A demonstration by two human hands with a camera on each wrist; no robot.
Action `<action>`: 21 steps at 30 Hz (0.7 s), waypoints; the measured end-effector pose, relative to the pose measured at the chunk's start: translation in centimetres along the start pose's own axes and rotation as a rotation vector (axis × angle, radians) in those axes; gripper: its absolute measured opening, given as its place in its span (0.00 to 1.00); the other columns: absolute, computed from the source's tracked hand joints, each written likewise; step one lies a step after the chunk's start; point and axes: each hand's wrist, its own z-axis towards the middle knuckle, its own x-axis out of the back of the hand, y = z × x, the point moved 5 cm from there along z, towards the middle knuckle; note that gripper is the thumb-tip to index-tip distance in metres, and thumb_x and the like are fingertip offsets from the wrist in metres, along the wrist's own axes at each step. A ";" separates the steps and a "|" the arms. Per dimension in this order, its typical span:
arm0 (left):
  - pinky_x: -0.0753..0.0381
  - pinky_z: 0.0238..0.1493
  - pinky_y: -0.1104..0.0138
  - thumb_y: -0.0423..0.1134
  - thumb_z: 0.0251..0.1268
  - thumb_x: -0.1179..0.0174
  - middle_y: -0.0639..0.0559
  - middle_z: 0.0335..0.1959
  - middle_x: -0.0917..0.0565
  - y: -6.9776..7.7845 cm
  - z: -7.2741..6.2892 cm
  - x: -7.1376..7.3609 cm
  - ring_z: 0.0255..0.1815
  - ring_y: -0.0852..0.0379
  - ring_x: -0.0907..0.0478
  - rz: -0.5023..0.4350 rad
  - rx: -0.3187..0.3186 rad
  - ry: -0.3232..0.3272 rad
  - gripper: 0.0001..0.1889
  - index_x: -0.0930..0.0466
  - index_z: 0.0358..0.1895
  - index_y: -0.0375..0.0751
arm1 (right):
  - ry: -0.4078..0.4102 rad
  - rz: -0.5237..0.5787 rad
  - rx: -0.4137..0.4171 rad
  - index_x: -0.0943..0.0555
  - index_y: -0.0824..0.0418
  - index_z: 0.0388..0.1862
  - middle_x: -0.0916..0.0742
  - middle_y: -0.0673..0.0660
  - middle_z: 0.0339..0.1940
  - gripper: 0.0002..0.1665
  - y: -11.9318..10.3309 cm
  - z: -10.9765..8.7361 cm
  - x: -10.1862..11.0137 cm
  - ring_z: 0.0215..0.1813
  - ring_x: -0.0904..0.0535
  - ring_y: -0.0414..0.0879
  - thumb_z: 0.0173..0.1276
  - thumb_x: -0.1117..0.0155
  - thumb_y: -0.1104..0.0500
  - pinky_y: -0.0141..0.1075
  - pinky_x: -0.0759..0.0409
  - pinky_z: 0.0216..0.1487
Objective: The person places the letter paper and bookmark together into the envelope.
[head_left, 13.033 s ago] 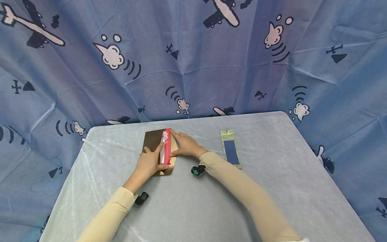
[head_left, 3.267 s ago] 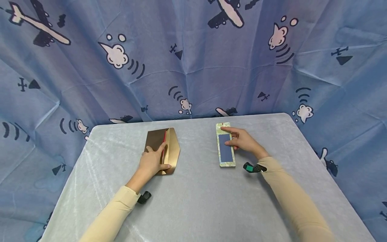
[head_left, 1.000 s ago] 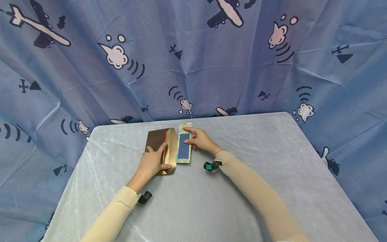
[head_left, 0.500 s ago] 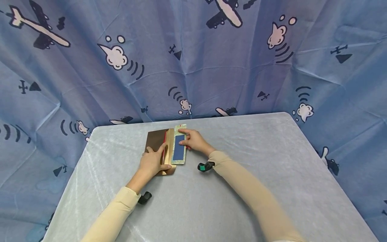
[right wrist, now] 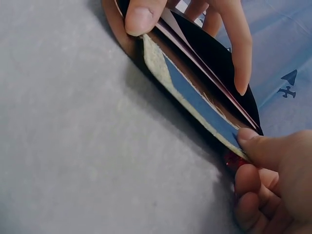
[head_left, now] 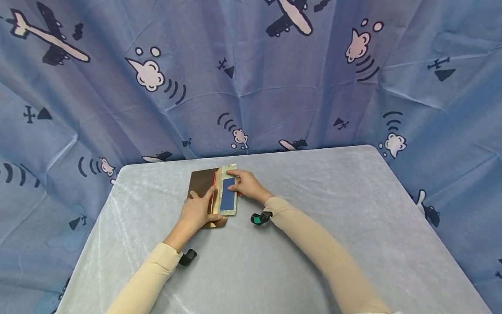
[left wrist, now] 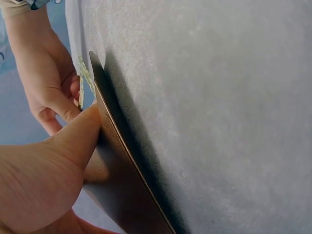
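A brown envelope (head_left: 200, 181) with a gold inside lies towards the back left of the table, its mouth facing right. Inside, a red edge (head_left: 214, 178) shows along the opening. My left hand (head_left: 195, 210) rests on the envelope with spread fingers, the thumb on the flap and the index finger across the mouth. Between thumb and fingers my right hand (head_left: 251, 187) pinches a long green-bordered bookmark (head_left: 227, 198) with a blue panel. The bookmark overlaps the gold flap, and its near end is beside the left thumb. Something red and shiny (right wrist: 235, 160) hangs under the right thumb.
A pale grey cloth covers the table (head_left: 313, 253). Behind its far edge hangs a blue curtain (head_left: 251, 100) printed with planes and clouds. Each wrist wears a small black camera, the right camera (head_left: 261, 218) with a green patch.
Earlier the right hand let the red packet go into the envelope and took the bookmark on the right. It has since carried the bookmark left onto the flap. The left hand stays put.
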 end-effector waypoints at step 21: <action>0.16 0.41 0.44 0.67 0.41 0.27 0.11 0.62 0.33 0.0 0.0 0.0 0.47 0.20 0.21 -0.004 -0.019 -0.009 0.58 0.44 0.78 0.55 | -0.034 -0.057 -0.014 0.28 0.59 0.71 0.25 0.48 0.10 0.38 -0.8 0.4 -1.0 0.10 0.30 0.38 0.62 0.28 0.61 0.28 0.32 0.18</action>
